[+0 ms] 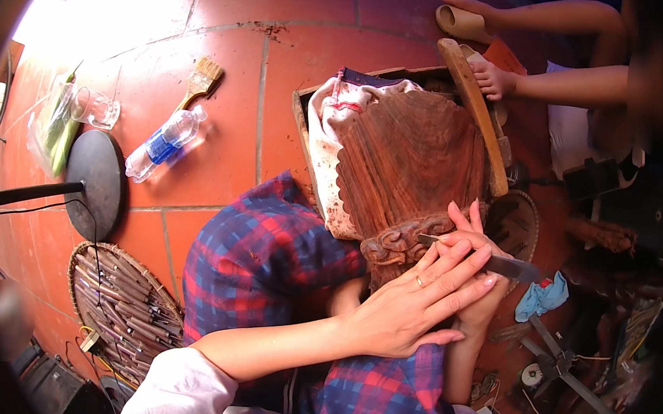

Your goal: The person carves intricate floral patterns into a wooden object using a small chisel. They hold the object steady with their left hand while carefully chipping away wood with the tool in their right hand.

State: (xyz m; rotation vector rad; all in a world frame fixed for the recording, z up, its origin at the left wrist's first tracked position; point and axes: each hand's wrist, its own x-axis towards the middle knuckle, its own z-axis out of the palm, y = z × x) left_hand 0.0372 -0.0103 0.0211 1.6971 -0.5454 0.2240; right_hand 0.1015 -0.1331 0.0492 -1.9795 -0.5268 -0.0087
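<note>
A reddish-brown carved wooden panel (421,159), with one scalloped edge and a raised carved band near me, rests on a stained white cloth (326,152). A slim dark carving tool (512,268) lies crosswise over that band, its thin end above the carving. My right hand (478,246) is wrapped around the tool, partly hidden, with two fingers stretched upward. Laid across it from the left, my left hand (410,295) has its fingers straight over the tool and right hand, wearing a ring. The exact shape of the blade is hard to make out.
Under the cloth stands a wooden box (303,127), with a curved wooden bar (479,117) along its right. Left on the tiles are a brush (204,80), water bottle (165,146), glass mug (98,108) and basket of tools (125,300). Another person's hand (493,78) is far right.
</note>
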